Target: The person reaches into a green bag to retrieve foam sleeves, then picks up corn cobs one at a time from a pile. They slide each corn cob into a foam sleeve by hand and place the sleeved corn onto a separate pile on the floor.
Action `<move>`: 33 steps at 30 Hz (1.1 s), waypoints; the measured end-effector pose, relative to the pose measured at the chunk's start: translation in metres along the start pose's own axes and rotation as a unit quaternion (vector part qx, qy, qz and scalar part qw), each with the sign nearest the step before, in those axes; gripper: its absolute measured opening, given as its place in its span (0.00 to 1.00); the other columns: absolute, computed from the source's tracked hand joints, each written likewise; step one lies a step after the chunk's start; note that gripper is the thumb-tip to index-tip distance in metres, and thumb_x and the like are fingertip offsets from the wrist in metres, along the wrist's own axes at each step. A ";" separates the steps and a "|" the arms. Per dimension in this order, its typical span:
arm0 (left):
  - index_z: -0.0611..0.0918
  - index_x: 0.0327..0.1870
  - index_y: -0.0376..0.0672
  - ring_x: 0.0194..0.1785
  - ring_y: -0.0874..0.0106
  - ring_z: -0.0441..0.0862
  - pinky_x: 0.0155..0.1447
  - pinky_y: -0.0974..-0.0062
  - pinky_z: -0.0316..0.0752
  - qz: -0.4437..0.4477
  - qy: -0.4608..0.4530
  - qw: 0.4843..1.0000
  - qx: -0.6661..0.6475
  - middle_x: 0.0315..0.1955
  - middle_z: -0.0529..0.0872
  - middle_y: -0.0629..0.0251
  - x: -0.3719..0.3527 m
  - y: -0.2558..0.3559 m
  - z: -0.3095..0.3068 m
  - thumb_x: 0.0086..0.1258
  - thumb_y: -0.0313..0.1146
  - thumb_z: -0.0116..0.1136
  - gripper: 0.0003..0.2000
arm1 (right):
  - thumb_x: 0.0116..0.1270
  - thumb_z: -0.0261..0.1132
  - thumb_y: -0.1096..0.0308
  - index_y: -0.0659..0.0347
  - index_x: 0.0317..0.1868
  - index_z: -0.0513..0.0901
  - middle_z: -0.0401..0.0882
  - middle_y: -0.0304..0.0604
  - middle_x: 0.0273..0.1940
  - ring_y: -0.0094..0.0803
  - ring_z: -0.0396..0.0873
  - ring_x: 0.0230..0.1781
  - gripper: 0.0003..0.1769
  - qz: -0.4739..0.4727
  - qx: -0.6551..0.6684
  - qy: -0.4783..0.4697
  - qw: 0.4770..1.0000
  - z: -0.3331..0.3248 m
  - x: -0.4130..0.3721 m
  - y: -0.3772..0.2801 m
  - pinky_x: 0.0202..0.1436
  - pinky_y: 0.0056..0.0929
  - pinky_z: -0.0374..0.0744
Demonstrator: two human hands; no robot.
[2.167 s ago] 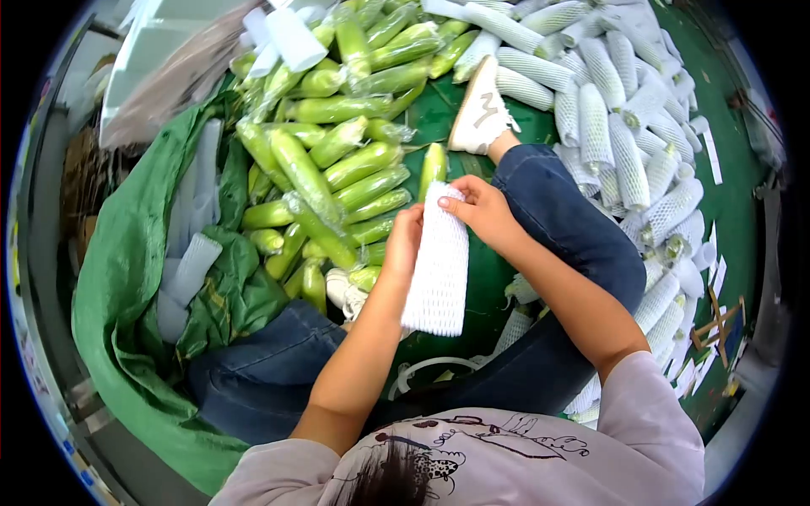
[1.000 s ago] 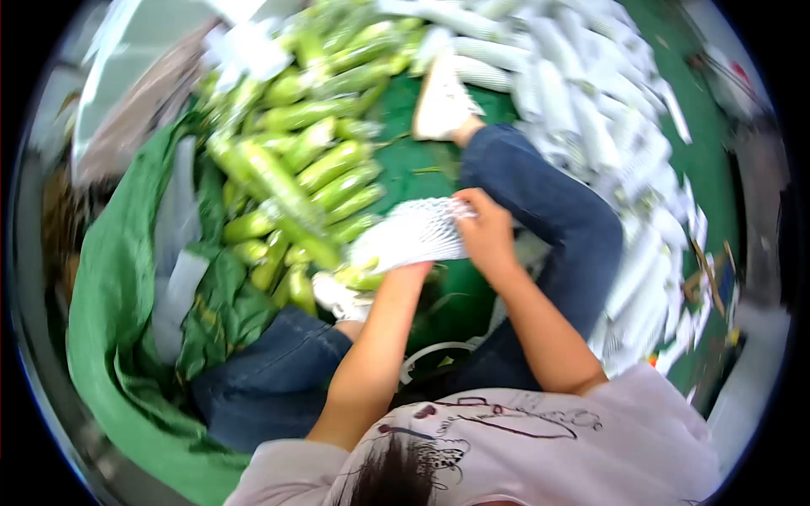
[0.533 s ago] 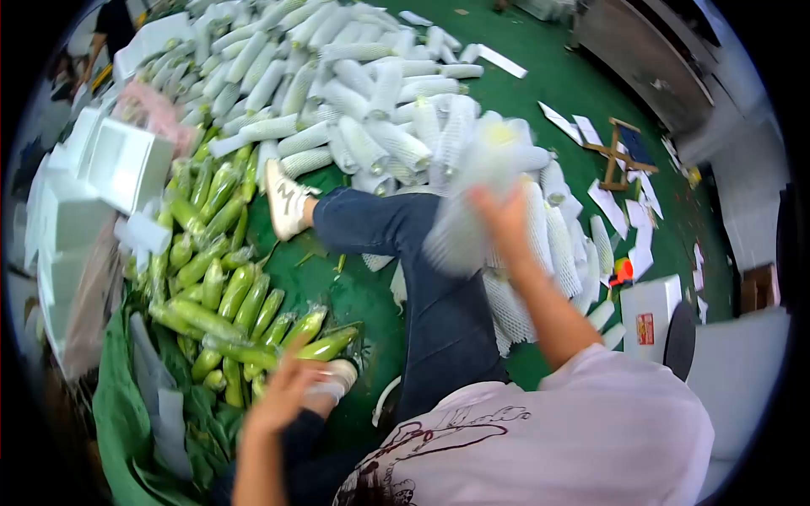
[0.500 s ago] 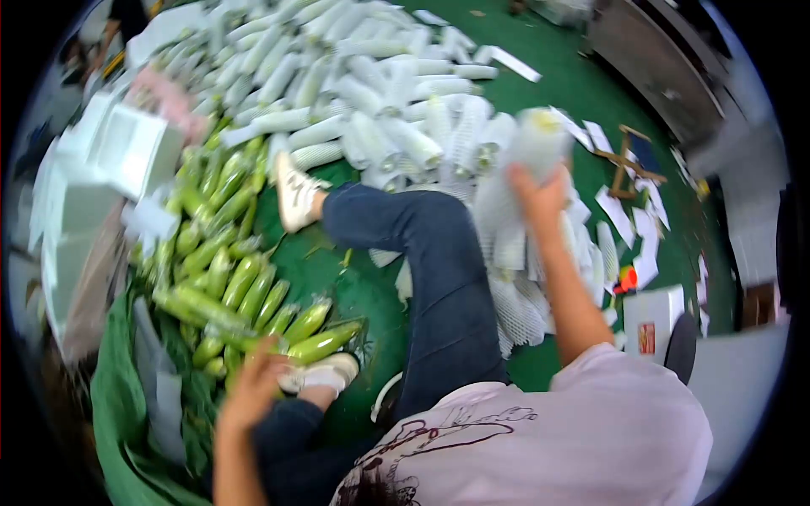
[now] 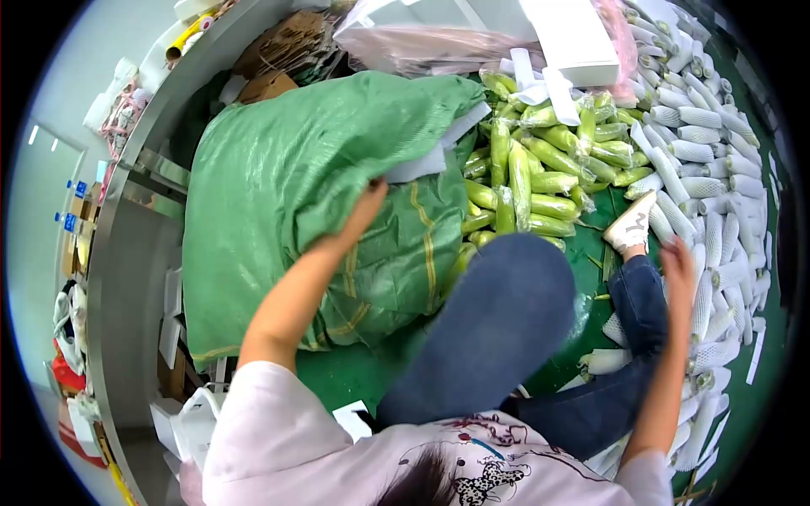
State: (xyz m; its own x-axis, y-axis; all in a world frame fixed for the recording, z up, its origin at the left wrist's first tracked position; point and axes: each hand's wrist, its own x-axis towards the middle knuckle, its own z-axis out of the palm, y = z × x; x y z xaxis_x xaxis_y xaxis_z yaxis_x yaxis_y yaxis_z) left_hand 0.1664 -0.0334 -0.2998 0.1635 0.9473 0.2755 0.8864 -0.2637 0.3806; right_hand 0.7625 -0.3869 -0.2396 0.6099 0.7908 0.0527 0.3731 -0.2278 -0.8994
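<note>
I can't judge my left hand's blurred grip at the sack; my right hand, loosely open, empty, is beside netted produce. Tugging hard could spill foam sleeves from the sack's mouth.

- At the fingers of the left hand: sack, sleeves in its mouth.
- Right of the right hand's fingers: netted vegetables.
- Forward-left of those: shoe.
- Forward, between both hands' fingers: bagged vegetables, box behind.
</note>
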 end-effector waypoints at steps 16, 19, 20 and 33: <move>0.78 0.49 0.41 0.48 0.48 0.77 0.50 0.57 0.74 0.231 -0.185 0.946 -0.135 0.41 0.81 0.47 -0.061 0.214 0.027 0.66 0.35 0.56 0.13 | 0.68 0.66 0.56 0.52 0.53 0.80 0.82 0.34 0.39 0.21 0.78 0.37 0.17 0.394 0.611 -0.331 0.601 0.413 0.024 -0.048 0.40 0.25 0.75; 0.72 0.57 0.40 0.55 0.50 0.74 0.57 0.59 0.71 0.233 -0.198 0.933 -0.191 0.50 0.76 0.46 -0.095 0.206 0.026 0.64 0.34 0.60 0.21 | 0.70 0.64 0.58 0.54 0.47 0.81 0.80 0.29 0.35 0.19 0.76 0.35 0.12 0.258 0.588 -0.333 0.691 0.359 0.021 -0.047 0.37 0.21 0.72; 0.70 0.60 0.40 0.57 0.50 0.73 0.59 0.60 0.70 0.226 -0.205 0.930 -0.205 0.53 0.75 0.46 -0.101 0.205 0.024 0.63 0.34 0.61 0.24 | 0.70 0.63 0.55 0.53 0.47 0.81 0.78 0.28 0.34 0.19 0.75 0.34 0.13 0.293 0.564 -0.382 0.671 0.355 0.010 -0.048 0.37 0.21 0.71; 0.59 0.74 0.40 0.72 0.57 0.63 0.71 0.64 0.64 0.110 -0.297 0.786 -0.531 0.71 0.64 0.50 -0.093 0.320 0.045 0.69 0.35 0.60 0.34 | 0.53 0.74 0.65 0.62 0.60 0.74 0.80 0.56 0.48 0.56 0.79 0.47 0.33 -0.124 -0.015 0.077 0.989 0.209 -0.012 -0.059 0.48 0.40 0.79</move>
State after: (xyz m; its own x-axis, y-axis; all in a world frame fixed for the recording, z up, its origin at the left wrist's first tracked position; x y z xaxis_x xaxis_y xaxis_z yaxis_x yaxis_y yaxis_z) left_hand 0.4543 -0.1977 -0.2437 0.7148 0.6926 0.0964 -0.0005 -0.1373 0.9905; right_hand 0.5866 -0.2642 -0.2776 0.5955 0.7294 0.3365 0.5426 -0.0563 -0.8381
